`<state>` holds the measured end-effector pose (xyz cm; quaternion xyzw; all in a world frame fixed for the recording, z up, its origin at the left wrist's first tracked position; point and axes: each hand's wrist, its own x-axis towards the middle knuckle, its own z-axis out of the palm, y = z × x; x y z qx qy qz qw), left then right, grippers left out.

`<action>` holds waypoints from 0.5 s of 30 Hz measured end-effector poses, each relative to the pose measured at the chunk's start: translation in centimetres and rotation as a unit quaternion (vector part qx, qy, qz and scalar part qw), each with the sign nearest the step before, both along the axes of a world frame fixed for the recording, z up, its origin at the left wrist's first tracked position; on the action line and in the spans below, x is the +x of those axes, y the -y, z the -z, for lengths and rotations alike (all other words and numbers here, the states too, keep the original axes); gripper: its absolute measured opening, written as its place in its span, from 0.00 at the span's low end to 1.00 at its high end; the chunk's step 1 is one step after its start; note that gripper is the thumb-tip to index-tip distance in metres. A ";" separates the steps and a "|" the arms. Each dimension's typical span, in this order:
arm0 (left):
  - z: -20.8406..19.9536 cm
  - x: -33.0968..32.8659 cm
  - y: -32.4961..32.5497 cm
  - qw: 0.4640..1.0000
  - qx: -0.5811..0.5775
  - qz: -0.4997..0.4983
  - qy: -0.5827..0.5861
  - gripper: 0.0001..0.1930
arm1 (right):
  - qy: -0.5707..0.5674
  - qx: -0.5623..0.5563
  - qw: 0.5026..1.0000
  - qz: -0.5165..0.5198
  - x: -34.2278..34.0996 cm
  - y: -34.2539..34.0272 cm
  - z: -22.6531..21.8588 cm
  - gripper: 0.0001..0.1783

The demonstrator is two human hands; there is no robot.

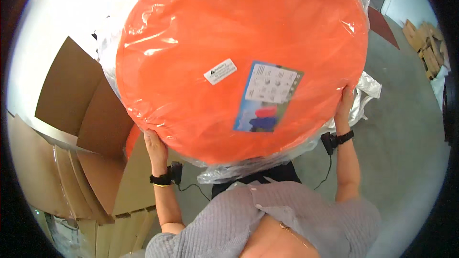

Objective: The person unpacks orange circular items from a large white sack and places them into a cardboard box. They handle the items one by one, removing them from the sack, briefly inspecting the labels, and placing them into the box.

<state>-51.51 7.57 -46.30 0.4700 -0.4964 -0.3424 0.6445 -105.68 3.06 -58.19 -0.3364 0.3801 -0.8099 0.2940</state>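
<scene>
A large, flat, round orange bag (191, 105) in clear plastic wrap is held up in front of me. It bears a small white label (220, 71) and a blue-and-white picture card (267, 96). At the bag's lower left edge my left hand (157, 150) is closed on the rim, its fingers partly hidden. My right hand (344, 107) grips the rim at the right, its fingers mostly behind the bag. Loose clear plastic (248, 165) hangs below the bag's lower edge. Black straps with small dark devices and cables are on both wrists.
To the left stands an open cardboard box (103, 114) with raised flaps, and something orange (134, 139) shows at its edge. More flattened cardboard (38, 167) leans beside it. Wooden pallet pieces (426, 48) lie on the grey floor (397, 129) at the far right.
</scene>
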 end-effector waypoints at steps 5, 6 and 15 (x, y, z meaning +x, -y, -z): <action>-2.7 2.6 -0.3 0.972 0.028 0.192 -0.134 0.29 | 0.001 -0.032 0.999 -0.010 1.6 -1.9 -1.6 0.30; -2.9 3.4 0.5 0.970 0.031 0.216 -0.103 0.29 | -0.007 -0.023 0.999 -0.028 1.7 -2.0 -2.4 0.30; -3.4 0.2 0.4 0.972 0.083 0.195 -0.097 0.24 | -0.041 0.242 0.932 -0.268 7.4 -8.1 5.5 0.36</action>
